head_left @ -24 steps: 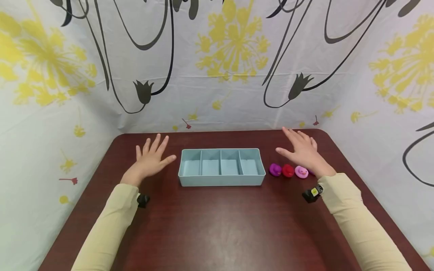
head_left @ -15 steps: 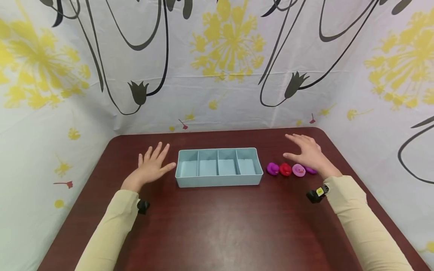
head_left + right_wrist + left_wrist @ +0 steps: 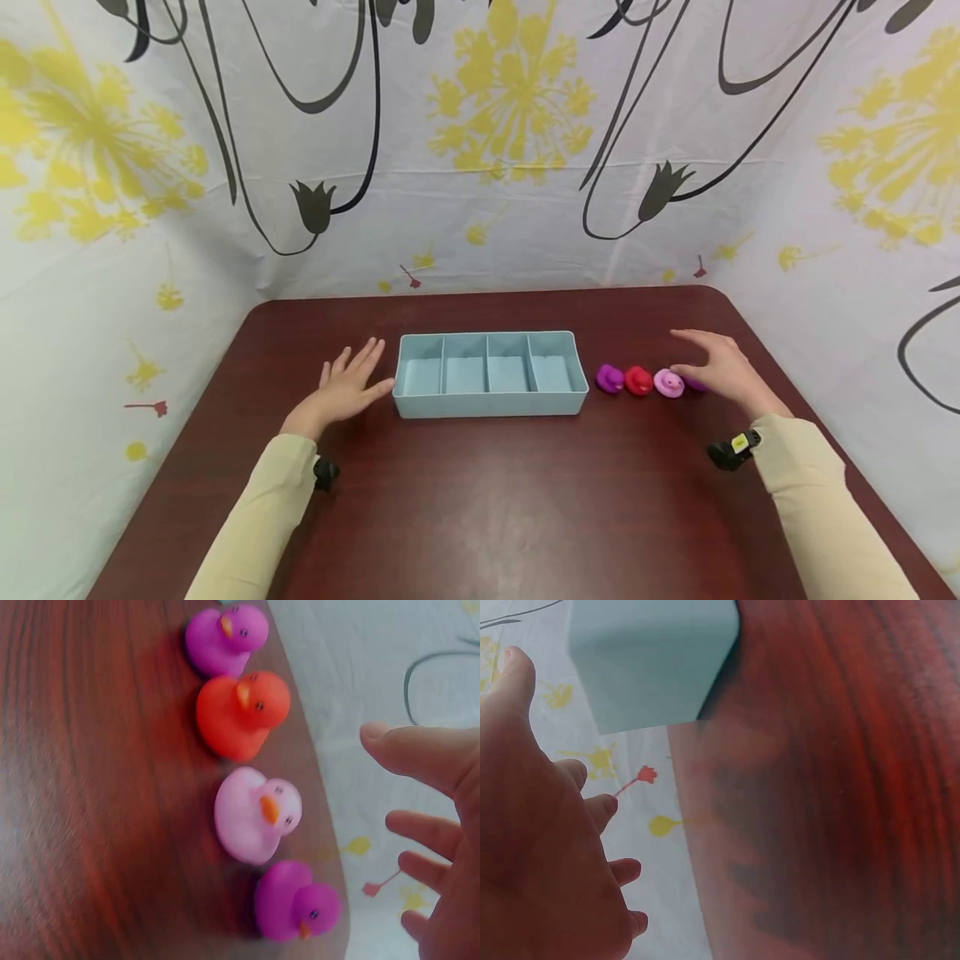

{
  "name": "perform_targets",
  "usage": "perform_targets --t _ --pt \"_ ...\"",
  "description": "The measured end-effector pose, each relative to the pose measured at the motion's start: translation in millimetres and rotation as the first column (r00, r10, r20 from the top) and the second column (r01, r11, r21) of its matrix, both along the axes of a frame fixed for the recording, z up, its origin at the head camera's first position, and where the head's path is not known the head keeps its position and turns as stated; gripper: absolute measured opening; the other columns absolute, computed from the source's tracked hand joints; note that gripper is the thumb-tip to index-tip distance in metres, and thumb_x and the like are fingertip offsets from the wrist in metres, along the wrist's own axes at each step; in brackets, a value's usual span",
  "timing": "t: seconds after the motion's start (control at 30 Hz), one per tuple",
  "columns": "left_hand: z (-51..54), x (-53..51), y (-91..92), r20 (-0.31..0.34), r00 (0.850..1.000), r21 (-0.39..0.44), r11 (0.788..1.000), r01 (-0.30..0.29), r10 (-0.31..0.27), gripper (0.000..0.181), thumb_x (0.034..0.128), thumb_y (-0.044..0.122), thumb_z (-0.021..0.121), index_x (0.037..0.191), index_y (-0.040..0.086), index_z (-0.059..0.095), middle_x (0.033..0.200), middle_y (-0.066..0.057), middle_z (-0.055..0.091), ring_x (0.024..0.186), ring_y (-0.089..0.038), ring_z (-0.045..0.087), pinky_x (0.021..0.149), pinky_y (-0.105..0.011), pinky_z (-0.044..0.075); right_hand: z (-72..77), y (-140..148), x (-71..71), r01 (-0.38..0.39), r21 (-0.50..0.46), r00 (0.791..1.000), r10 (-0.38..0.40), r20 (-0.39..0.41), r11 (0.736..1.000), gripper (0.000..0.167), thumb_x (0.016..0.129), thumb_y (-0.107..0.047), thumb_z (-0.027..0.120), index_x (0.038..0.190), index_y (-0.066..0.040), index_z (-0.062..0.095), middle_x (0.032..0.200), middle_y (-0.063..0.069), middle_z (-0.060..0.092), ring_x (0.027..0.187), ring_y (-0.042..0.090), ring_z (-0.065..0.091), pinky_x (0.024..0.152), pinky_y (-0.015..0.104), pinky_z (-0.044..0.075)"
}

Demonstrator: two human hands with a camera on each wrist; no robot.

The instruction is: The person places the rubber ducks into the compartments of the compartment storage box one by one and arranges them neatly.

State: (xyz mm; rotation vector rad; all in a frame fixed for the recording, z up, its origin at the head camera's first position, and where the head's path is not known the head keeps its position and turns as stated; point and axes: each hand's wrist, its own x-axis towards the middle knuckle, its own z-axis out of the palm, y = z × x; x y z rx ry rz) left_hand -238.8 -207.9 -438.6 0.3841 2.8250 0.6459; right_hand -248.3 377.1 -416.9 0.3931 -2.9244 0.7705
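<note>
A pale blue tray (image 3: 491, 405) with several compartments stands on the table. Just left of it the left hand (image 3: 339, 398) is spread, thumb close to the tray's left end; whether they touch I cannot tell. In a row right of the tray sit a purple duck (image 3: 609, 379), a red duck (image 3: 638, 381), a pink duck (image 3: 668, 383) and another purple duck (image 3: 294, 904), which the right hand (image 3: 726, 372) partly hides in the head view. The right hand hovers by the row's right end, fingers apart, holding nothing.
The dark red wooden table (image 3: 487, 492) has rounded far corners. A white cloth (image 3: 525, 250) with yellow and grey plant prints hangs behind it and at both sides. A black wrist camera (image 3: 326, 473) is on the left wrist, and another (image 3: 731, 452) on the right.
The right hand has moved right and nearer the person, lower towards the row's right end. The left hand has come slightly nearer the person and closer to the tray. Tray and ducks keep their places.
</note>
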Motion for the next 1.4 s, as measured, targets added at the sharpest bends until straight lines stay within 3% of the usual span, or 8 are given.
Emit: perform_targets --t 0.13,0.23,0.63,0.9,1.23,1.4 --pt "-5.4 0.3 3.0 0.001 1.0 0.027 1.0 0.01 -0.01 0.077 0.0974 0.052 0.043 0.155 0.021 0.003 0.162 -0.008 0.003 0.143 -0.047 -0.002 0.108 -0.069 -0.003 -6.8 11 2.9 -0.013 -0.035 0.996 0.01 -0.085 0.999 0.055 0.078 -0.011 0.077 0.127 0.002 0.056 0.127 0.03 0.055 0.12 0.048 0.044 0.097 0.064 0.03" --pt "-8.6 1.1 5.2 -0.007 1.0 0.048 0.999 0.016 -0.016 0.078 0.0962 0.055 0.043 0.155 0.021 0.005 0.162 -0.007 0.005 0.143 -0.047 -0.001 0.109 -0.069 -0.003 -9.5 16 4.0 -0.006 -0.042 0.996 0.002 -0.093 0.999 0.052 0.079 -0.011 0.077 0.126 0.001 0.058 0.125 0.029 0.056 0.118 0.047 0.046 0.094 0.063 0.032" --pt "-18.4 1.6 8.5 0.001 1.0 0.106 0.994 0.005 -0.006 0.074 0.0964 0.049 0.047 0.155 0.021 0.011 0.161 -0.009 0.008 0.143 -0.048 -0.003 0.108 -0.07 -0.004 -21.6 30 14.0 0.101 -0.033 0.995 -0.1 0.021 0.994 0.048 0.087 -0.02 0.07 0.129 -0.002 0.056 0.13 0.03 0.053 0.121 0.049 0.043 0.093 0.064 0.034" --pt "-19.6 0.2 9.1 -0.045 0.999 0.082 0.996 0.028 -0.024 0.073 0.0961 0.052 0.046 0.155 0.024 0.013 0.161 -0.01 0.009 0.143 -0.049 -0.002 0.107 -0.071 -0.003 -37.1 44 14.1 0.136 -0.024 0.985 -0.133 0.11 0.99 0.055 0.087 -0.03 0.069 0.132 -0.002 0.054 0.132 0.031 0.049 0.123 0.05 0.039 0.093 0.068 0.032" --pt "-23.5 -1.1 9.4 -0.026 1.0 0.103 0.995 0.015 -0.013 0.069 0.0976 0.047 0.046 0.155 0.029 0.012 0.161 -0.011 0.011 0.143 -0.049 -0.002 0.107 -0.071 -0.004 -53.2 55 15.2 0.154 -0.046 0.982 -0.147 0.121 0.987 0.051 0.085 -0.011 0.067 0.133 0.0 0.051 0.129 0.036 0.047 0.116 0.051 0.044 0.089 0.062 0.036" --pt "-25.4 -0.8 9.8 -0.025 1.0 0.126 0.992 0.017 -0.014 0.07 0.0971 0.047 0.047 0.154 0.031 0.01 0.161 -0.011 0.012 0.143 -0.049 -0.002 0.107 -0.071 -0.005 -57.5 57 14.0 0.171 -0.043 0.98 -0.166 0.107 0.984 0.048 0.086 -0.011 0.066 0.131 0.0 0.053 0.127 0.037 0.049 0.113 0.05 0.046 0.087 0.06 0.038"
